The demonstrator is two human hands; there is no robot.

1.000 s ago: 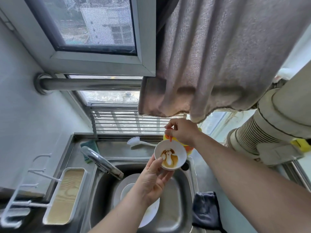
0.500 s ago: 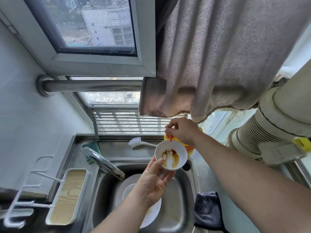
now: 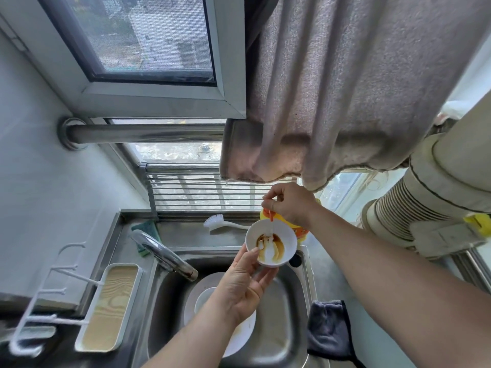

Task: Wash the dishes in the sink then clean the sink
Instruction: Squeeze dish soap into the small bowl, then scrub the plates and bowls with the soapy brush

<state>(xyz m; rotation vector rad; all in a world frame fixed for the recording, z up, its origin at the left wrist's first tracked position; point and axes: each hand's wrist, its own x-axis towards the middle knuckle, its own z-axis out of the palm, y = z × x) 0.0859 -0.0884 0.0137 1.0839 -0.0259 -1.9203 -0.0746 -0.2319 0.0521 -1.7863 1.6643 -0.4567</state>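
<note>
Two hands are engaged above the sink (image 3: 297, 309). Left hand (image 3: 240, 285) grips one small white bowl (image 3: 271, 244) from beneath, thumb curled over its near rim, mouth tilted toward the camera, brown residue and white liquid inside. Right hand (image 3: 288, 204) is curled over the top of one yellow detergent bottle (image 3: 300, 229) at the sink's far right corner, its orange spout (image 3: 271, 216) pointing down into the bowl. One white plate (image 3: 239, 338) lies flat in the basin, partly hidden by the left forearm. One faucet (image 3: 164, 254) reaches over the left rim. One white brush (image 3: 225, 223) and one green sponge (image 3: 147, 229) lie along the far ledge; one dark cloth (image 3: 329, 330) drapes the right rim.
</note>
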